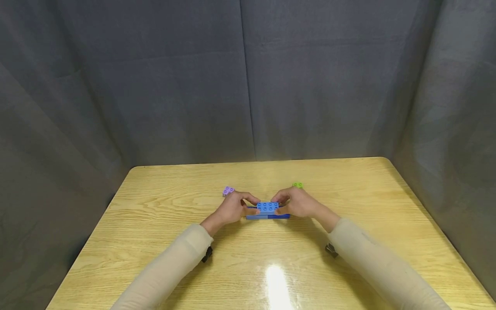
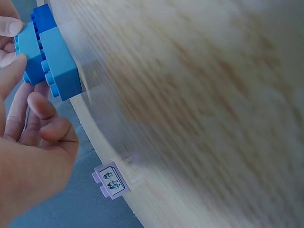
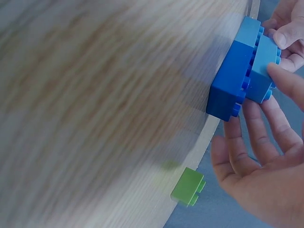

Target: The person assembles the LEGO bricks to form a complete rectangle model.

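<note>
A light blue brick [image 1: 268, 207] with two rows of studs sits across two bricks standing end to end on the table. The lower left one is a light blue brick [image 2: 64, 66], the lower right one a dark blue brick [image 3: 230, 80]. My left hand [image 1: 234, 206] pinches the upper brick's left end between thumb and fingers. At its right end my right hand [image 1: 296, 202] does likewise. Studs of the lower bricks show beside and beneath the upper one in both wrist views; whether it is fully pressed down I cannot tell.
Behind my left hand lies a small purple brick [image 1: 228, 190], with a printed side in the left wrist view. A small green brick [image 1: 297, 185] is behind my right hand. The wooden table [image 1: 170, 189] ends at grey curtains [image 1: 174, 86] at the back and sides.
</note>
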`<action>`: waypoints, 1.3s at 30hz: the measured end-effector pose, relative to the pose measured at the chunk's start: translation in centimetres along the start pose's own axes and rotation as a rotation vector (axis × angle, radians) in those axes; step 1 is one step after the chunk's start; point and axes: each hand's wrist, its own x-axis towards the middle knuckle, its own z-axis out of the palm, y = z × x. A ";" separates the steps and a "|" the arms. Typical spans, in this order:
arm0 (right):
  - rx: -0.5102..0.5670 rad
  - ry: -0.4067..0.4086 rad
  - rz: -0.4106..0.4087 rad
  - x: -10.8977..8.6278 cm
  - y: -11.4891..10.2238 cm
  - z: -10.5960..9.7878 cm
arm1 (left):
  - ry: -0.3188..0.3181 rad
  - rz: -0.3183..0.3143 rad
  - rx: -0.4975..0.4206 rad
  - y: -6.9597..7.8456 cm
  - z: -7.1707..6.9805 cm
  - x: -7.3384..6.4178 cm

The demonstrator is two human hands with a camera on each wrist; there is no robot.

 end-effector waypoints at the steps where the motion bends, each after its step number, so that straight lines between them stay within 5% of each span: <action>1: 0.001 0.000 0.004 0.0 -0.1 0.0 | 0.002 -0.004 -0.003 0.0 0.0 0.0; 39: -0.013 -0.034 0.019 0.5 -0.4 -0.2 | -0.016 -0.034 0.011 0.5 -0.2 0.1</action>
